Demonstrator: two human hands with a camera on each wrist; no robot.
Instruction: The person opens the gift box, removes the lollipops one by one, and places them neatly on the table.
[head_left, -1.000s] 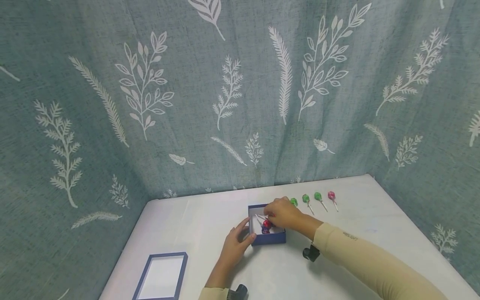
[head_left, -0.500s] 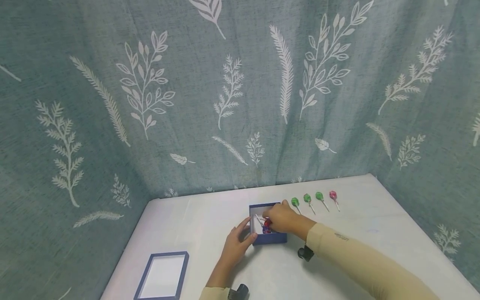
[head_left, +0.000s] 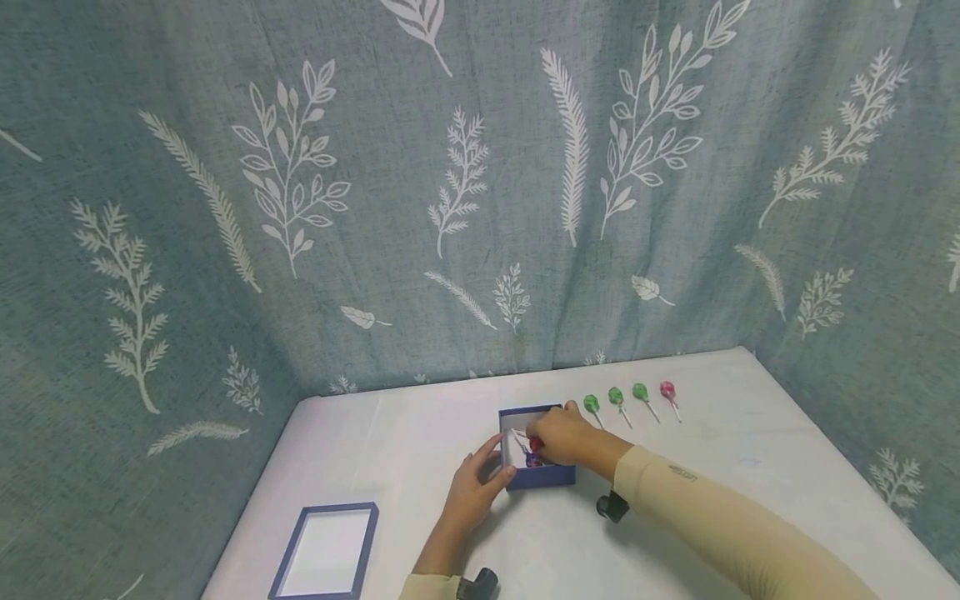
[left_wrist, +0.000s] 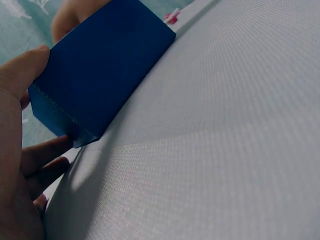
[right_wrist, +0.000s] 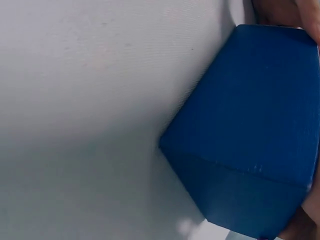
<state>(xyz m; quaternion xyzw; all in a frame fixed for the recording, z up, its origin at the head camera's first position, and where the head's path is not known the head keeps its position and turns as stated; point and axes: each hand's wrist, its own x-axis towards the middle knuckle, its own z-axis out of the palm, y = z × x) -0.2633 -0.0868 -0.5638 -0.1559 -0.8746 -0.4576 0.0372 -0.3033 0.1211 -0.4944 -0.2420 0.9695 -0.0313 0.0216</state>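
A small dark-blue box (head_left: 542,477) with a white inside stands on the table. My left hand (head_left: 472,493) grips its near left corner, thumb on the front wall and fingers along the left side; the left wrist view shows that thumb (left_wrist: 30,65) at the rim. My right hand (head_left: 566,435) reaches over the right wall, its curled fingers pinching a red-wrapped lollipop (head_left: 536,445) inside. Beside it lies a lollipop in a blue-purple wrapper (head_left: 533,460). White sticks point to the back left. In the right wrist view the box's wall (right_wrist: 250,110) hides the fingertips' work.
Behind the right forearm, several lollipops lie in a row: green ones (head_left: 592,403) (head_left: 616,395) (head_left: 640,391) and a pink one (head_left: 668,390). A blue-rimmed white lid (head_left: 371,542) lies at the front left. A patterned curtain (head_left: 420,333) surrounds the white table (head_left: 420,433).
My right hand has shifted slightly and lowered into the box, uncovering the leftmost green lollipop. The left hand keeps its hold on the corner.
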